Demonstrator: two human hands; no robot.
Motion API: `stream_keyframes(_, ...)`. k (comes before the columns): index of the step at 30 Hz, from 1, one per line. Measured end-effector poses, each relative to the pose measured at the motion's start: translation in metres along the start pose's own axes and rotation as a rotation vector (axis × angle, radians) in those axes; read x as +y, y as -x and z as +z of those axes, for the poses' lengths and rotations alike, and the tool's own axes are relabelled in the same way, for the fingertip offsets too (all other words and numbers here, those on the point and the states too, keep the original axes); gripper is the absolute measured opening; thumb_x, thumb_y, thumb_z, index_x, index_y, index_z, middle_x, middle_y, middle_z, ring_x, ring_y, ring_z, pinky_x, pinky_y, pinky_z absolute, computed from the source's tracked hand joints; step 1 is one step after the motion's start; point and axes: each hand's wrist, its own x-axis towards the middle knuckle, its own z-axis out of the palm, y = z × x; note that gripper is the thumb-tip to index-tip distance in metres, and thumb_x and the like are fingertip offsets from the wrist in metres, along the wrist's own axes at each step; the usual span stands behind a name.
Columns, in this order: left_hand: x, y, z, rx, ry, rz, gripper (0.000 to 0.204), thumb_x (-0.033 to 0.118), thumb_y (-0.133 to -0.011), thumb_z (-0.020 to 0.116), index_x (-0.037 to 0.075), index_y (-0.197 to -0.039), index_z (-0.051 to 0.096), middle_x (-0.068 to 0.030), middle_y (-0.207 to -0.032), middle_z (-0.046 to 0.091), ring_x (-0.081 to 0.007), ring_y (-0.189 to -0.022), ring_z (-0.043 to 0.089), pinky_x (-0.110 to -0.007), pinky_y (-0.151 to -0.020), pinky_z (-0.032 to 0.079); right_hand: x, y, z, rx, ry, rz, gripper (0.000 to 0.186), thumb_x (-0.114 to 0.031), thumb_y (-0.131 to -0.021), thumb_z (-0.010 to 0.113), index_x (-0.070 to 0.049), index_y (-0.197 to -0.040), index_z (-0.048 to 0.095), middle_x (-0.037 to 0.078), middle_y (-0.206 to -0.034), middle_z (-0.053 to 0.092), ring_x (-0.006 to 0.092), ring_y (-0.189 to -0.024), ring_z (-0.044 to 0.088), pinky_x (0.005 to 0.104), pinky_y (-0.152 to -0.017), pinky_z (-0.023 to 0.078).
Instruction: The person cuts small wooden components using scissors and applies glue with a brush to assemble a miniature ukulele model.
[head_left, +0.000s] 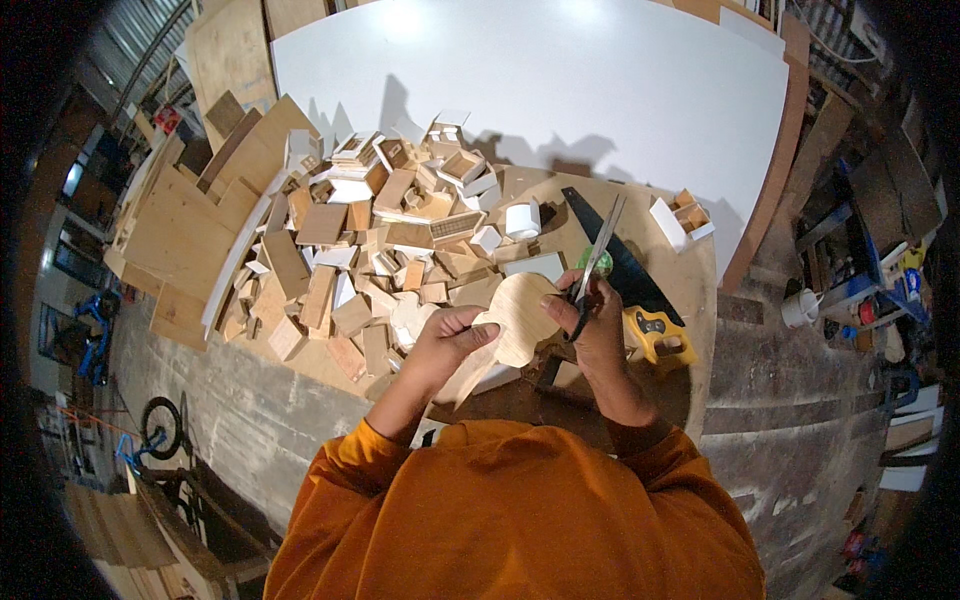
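Observation:
My left hand (447,343) grips a pale, curved wooden cutout (520,316) at its lower left, thumb on its face. My right hand (592,325) is closed around the dark handles of upright scissors (604,240), with its thumb against the cutout's right edge. Behind my right hand lies a handsaw with a dark blade (610,255) and a yellow handle (660,340). A small green round object (590,258) shows behind the scissors' blades. More pale cut pieces (408,318) lie under and left of my left hand, partly hidden.
A heap of small wooden blocks and model pieces (325,225) covers the workbench (690,380). A white roll (523,219) and small box (683,220) sit at the back, before a large white board (530,80). Plywood sheets (180,250) lean left. A bucket (800,308) stands right.

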Motion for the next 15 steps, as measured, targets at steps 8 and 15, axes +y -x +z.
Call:
stream_keyframes(8, 0.009, -0.004, -0.009, -0.006, -0.096, -0.110, 0.015, 0.006, -0.086, 0.063, -0.002, -0.099, 0.066, -0.0017, -0.089, 0.067, -0.0062, -0.079, 0.059, -0.021, -0.074, 0.046, 0.012, -0.001, -0.009, -0.084, 0.019, 0.141, 0.029, -0.008, -0.069, 0.078, -0.004, -0.090, 0.058, -0.002, -0.078, 0.054, 0.0060, -0.071, 0.051, 0.0203, -0.064, 0.043)
stream_keyframes(15, 0.001, -0.021, -0.031, -0.189, -0.244, -0.150, 0.019, 0.013, -0.084, 0.067, 0.000, -0.098, 0.067, 0.0011, -0.084, 0.066, -0.0056, -0.074, 0.056, -0.020, -0.067, 0.044, 0.027, 0.001, -0.019, -0.171, 0.003, 0.217, 0.029, -0.010, -0.069, 0.077, -0.004, -0.092, 0.060, 0.000, -0.078, 0.058, 0.0073, -0.067, 0.055, 0.0202, -0.057, 0.044)
